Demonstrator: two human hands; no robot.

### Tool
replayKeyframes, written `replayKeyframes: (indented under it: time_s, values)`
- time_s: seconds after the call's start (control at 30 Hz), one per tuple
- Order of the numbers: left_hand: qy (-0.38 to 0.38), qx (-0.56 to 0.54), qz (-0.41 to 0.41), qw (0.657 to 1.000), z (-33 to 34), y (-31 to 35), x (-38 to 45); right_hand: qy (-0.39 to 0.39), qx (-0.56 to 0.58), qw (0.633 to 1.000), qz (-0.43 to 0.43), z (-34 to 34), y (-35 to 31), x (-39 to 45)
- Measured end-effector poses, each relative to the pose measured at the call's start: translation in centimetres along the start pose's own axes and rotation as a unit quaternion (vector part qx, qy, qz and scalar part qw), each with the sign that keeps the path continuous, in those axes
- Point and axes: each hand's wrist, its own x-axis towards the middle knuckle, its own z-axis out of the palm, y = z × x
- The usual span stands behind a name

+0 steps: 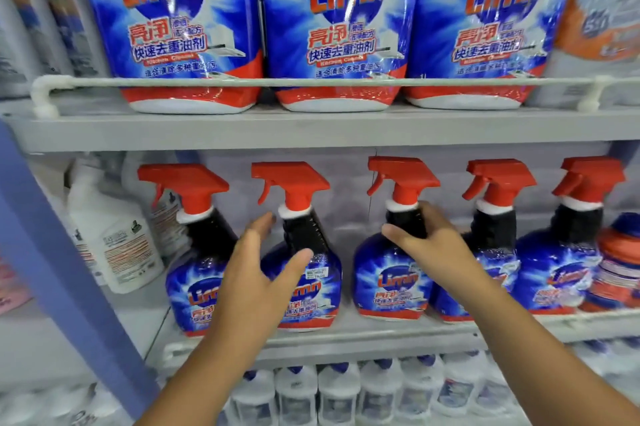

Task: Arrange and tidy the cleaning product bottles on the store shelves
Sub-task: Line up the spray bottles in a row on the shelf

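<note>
Several blue spray bottles with red triggers stand in a row on the middle shelf (346, 342). My left hand (258, 273) is spread open in front of the second spray bottle (304, 242), thumb and fingers on either side of its black neck without closing on it. My right hand (426, 242) grips the black neck of the third spray bottle (388, 280). That bottle stands upright on the shelf. Three large blue refill bottles (339, 27) stand behind a white rail on the upper shelf (311, 131).
A white bottle (114, 235) stands at the left end of the middle shelf. An orange-labelled bottle (620, 273) sits at the far right. Small white bottles (339, 394) fill the shelf below. A blue upright post (62, 270) borders the left side.
</note>
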Motion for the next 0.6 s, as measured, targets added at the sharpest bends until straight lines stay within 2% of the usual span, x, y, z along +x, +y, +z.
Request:
replayKeyframes:
  time_s: [0.1, 0.23, 0.6]
  values:
    - [-0.034, 0.019, -0.017, 0.999, 1.7, -0.3, 1.1, -0.018, 0.017, 1.000, 0.012, -0.4, 0.3, 0.3]
    - [-0.038, 0.039, -0.029, 0.998, 2.4, -0.8, 1.3, -0.085, 0.002, 0.996, 0.007, -1.5, 0.3, -0.2]
    - [-0.016, 0.043, -0.044, 0.998, 2.8, -0.2, 0.6, -0.063, -0.012, 0.998, -0.018, -1.5, 1.0, -0.9]
